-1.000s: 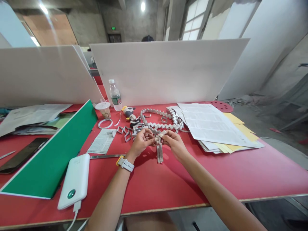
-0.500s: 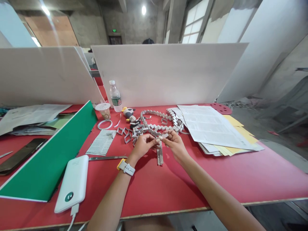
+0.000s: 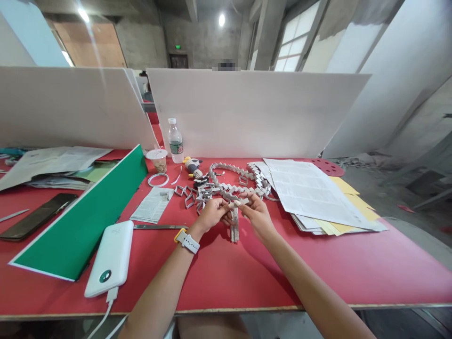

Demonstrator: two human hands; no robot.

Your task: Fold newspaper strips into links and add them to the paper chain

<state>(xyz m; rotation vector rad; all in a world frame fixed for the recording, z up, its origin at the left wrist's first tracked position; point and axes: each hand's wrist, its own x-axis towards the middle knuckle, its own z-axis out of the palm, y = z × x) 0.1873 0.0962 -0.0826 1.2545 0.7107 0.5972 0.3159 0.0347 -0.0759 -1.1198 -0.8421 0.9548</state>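
Between both hands is a small folded paper strip, printed like newspaper. My left hand pinches its left end, and my right hand pinches the right end. Beneath them, on the red table, lie longer flat paper strips. Just beyond my hands curves a zigzag chain of folded paper, laid in a loop. Several folded paper links are scattered to the left of it, partly hidden by my left hand.
A metal ruler and a white power bank with a cable lie at left, by a green board. Behind stand a bottle and a lidded cup. Paper sheets are stacked at right; a white panel borders the back.
The whole view has shifted slightly, with things appearing a little further right. Both hands keep their pinch on the small paper strip, with only slight finger movement.
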